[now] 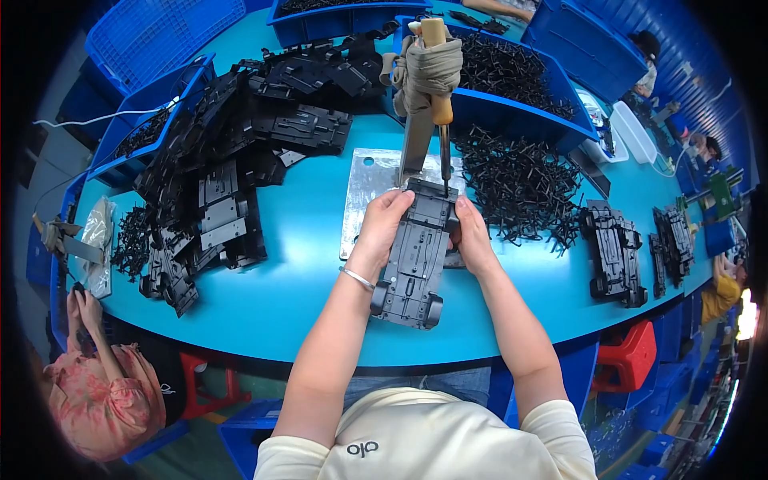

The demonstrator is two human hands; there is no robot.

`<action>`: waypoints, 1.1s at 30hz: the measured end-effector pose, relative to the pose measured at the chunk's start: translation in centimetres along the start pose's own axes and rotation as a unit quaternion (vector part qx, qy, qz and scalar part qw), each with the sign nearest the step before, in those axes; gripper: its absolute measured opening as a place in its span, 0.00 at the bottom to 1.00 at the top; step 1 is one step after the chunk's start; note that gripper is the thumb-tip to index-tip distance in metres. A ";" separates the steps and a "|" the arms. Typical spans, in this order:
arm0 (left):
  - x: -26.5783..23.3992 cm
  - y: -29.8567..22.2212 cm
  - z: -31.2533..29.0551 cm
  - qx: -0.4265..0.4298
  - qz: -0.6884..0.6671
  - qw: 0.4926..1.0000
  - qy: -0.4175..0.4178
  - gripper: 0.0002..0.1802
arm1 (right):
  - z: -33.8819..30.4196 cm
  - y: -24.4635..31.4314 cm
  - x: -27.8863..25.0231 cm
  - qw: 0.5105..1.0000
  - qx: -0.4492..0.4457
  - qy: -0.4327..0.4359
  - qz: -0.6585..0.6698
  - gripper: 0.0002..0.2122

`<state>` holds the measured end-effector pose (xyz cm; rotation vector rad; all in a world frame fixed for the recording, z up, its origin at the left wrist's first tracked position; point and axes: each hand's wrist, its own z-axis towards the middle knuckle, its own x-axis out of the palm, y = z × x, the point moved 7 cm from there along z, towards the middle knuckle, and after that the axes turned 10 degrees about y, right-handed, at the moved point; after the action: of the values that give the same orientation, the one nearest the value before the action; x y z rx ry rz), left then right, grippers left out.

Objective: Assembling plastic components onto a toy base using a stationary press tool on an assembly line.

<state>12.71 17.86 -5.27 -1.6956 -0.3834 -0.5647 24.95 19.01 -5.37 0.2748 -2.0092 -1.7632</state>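
The long black part [415, 260] is in the middle, near the person, w/ its far end over the shiny metal plate [364, 188] and its near end over the blue table [312, 308]. Both hands grip it by the far end, 1 on each side: the left hand [382, 226] has its thumb on the left edge, the right hand [474, 237] has its thumb by the right edge. Fingers underneath are mostly hidden, so can't tell how hard they squeeze. Part looks like hard plastic, so prob. light & stiff; it shouldn't flop. Flat bits may be a bit slippery, but the bumpy edges should help grip. Thin tabs & small pegs might snap if pushed, so best hold is the 2 long sides, w/ thumbs on top. Near end has no hand on it, so it may dip or swing a bit. Watch the metal rod [445, 156] under the tan handle [434, 48]: its tip is right by the far right corner, can't tell if touching. Might be hot, so thumbs should sit away from it.
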 end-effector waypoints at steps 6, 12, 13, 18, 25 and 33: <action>0.0 0.0 -0.1 -0.005 -0.003 1.000 0.015 0.11 | -0.1 0.2 0.4 1.000 0.001 0.004 0.015 0.13; -0.4 -0.5 -0.7 -0.123 0.138 0.981 0.063 0.18 | -0.2 0.3 -0.2 0.999 0.007 -0.031 0.007 0.10; -0.5 -0.5 -0.7 -0.120 0.147 0.980 0.054 0.17 | -0.1 0.3 -0.2 1.000 0.007 -0.022 0.009 0.10; -0.6 -0.2 -0.4 -0.109 0.129 0.985 0.041 0.16 | 0.3 0.2 -0.4 1.000 -0.003 -0.010 -0.005 0.10; 0.4 0.9 2.3 -0.156 0.121 0.980 0.023 0.17 | 0.3 0.1 -2.7 0.996 0.013 -0.075 0.045 0.13; 2.0 2.2 4.8 -0.205 0.054 0.976 0.041 0.10 | -0.2 1.4 -4.8 0.989 -0.013 -0.133 0.057 0.13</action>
<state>16.33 22.03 -6.57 -2.0663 -0.1164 -0.6641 29.45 21.18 -4.99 -0.0890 -2.1326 -1.8316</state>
